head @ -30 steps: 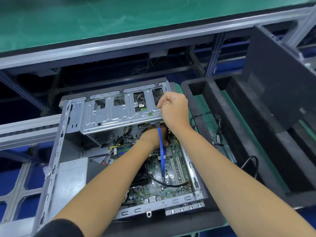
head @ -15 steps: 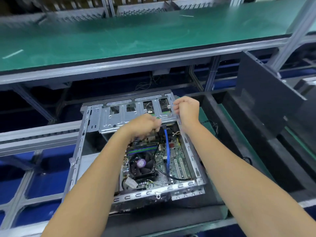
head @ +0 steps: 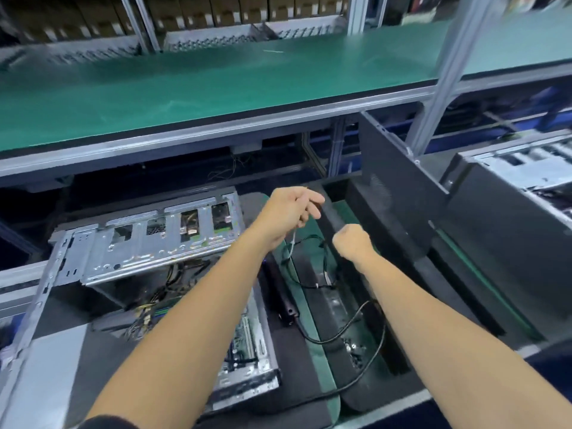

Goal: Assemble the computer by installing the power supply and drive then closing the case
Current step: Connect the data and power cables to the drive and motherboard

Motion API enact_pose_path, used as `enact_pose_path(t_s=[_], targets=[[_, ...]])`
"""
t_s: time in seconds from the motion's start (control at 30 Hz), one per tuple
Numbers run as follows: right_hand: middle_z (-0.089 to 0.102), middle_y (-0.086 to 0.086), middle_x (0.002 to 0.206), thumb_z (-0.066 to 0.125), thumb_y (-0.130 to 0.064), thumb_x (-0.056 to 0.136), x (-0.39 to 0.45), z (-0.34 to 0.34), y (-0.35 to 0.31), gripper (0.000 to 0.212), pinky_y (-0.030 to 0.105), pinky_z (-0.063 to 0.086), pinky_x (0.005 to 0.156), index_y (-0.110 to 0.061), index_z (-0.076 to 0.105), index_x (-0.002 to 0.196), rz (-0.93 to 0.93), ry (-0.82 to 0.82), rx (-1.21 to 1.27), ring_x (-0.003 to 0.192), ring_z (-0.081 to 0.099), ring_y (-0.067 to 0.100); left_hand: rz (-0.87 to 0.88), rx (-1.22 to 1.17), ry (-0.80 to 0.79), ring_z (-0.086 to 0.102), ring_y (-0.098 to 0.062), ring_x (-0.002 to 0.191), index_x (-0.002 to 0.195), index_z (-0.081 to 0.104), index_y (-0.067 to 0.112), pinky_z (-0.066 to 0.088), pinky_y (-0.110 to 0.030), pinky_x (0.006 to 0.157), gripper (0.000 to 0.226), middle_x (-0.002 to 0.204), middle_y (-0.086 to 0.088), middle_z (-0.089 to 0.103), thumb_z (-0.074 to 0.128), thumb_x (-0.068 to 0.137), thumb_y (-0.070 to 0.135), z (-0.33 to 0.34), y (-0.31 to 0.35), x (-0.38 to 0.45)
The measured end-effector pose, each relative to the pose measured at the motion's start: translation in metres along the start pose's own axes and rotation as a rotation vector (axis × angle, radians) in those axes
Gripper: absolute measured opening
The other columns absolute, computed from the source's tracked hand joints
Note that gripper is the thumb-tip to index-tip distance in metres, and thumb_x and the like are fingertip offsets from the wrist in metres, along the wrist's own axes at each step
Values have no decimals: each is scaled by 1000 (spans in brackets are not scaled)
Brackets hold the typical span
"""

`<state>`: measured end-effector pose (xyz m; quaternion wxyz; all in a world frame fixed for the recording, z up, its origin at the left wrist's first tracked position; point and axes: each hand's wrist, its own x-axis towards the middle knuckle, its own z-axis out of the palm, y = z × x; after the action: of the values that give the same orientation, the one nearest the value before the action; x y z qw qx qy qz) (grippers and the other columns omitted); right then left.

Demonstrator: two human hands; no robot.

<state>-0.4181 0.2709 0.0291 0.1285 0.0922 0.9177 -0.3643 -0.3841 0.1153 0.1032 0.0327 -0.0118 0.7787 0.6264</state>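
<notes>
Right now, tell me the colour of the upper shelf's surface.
Green: the upper shelf has a green mat, clearest in the head view.

No readable text, label, brand or number anywhere in my view. Boxes on shelf (head: 192, 10) at top of frame too blurred. Board (head: 247, 335) inside case (head: 148, 243) shows no legible marking.
</notes>
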Motion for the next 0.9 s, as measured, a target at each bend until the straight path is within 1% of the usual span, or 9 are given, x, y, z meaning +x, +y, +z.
enact_pose_path(t_s=[0.1, 0.17, 0.27, 0.37, 0.43, 0.5, 0.57, 0.7, 0.9], targets=[[54, 5, 79, 63, -23, 90, 14, 12, 12, 21, 30, 38, 59, -5, 55, 84, -24, -197, -21, 68, 53, 21, -29, 191, 72, 43, -4, 42, 89, 66, 26, 37, -17, 44, 37, 59, 3, 61, 33, 102, 16, 21, -13, 15], [53, 3, 93, 61, -32, 94, 22, 20, 15, 31, 32, 42, 66, -4, 53, 105, -33, -302, -94, 81, 57, 23, -62, 278, 124, 41, -5, 42, 91, 67, 27, 36, -17, 44, 35, 58, 0, 59, 35, 101, 17, 27, -20, 23], [54, 13, 96, 48, -21, 102, 27, 25, 15, 22, 31, 39, 71, -2, 53, 91, -102, -310, -166, 86, 52, 28, -154, 302, 210, 47, -15, 57, 83, 65, 9, 43, -25, 59, 25, 59, -2, 56, 44, 93, 19, 27, -28, 31], [61, 21, 92, 38, -5, 101, 32, 11, -6, 26, 37, 47, 77, -2, 54, 82, -219, -255, -107, 87, 60, 34, -183, 301, 294, 35, -18, 59, 69, 49, 6, 35, -23, 54, 18, 64, -5, 44, 48, 85, 14, 20, -34, 37], [56, 13, 71, 41, 0, 99, 34, -6, -29, 23, 35, 46, 60, -5, 49, 78, -212, -294, 122, 61, 55, 27, -153, 339, 312, 42, -16, 62, 82, 57, 12, 35, -22, 55, 9, 69, 0, 49, 54, 87, 18, 17, -34, 34], [43, 3, 54, 40, -8, 100, 31, -28, -54, 28, 29, 32, 44, -9, 47, 74, -236, -298, 329, 43, 36, 17, -35, 377, 278, 48, -9, 74, 110, 56, 23, 38, -19, 63, 23, 79, 6, 50, 62, 89, 28, 14, -24, 31], [34, -3, 44, 34, -19, 103, 24, -50, -77, 35, 24, 21, 43, -10, 49, 73, -288, -347, 541, 38, 23, 13, 112, 413, 232, 48, -9, 81, 121, 53, 29, 38, -18, 69, 32, 87, 5, 50, 61, 90, 31, 9, -9, 32], [38, -2, 50, 41, -32, 104, 3, -87, -112, 37, 25, 23, 44, -6, 54, 81, -506, -584, 697, 40, 23, 12, 369, 496, 421, 40, -4, 65, 89, 60, 21, 31, -20, 59, 5, 76, 4, 50, 62, 89, 26, -18, 30, 29], [49, 1, 65, 47, -22, 102, -23, -90, -134, 27, 28, 44, 60, -1, 63, 110, -643, -732, 612, 55, 48, 15, 259, 656, 688, 42, -21, 62, 67, 51, 6, 30, -35, 56, 43, 57, 1, 46, 58, 90, 41, -97, 39, -3]])
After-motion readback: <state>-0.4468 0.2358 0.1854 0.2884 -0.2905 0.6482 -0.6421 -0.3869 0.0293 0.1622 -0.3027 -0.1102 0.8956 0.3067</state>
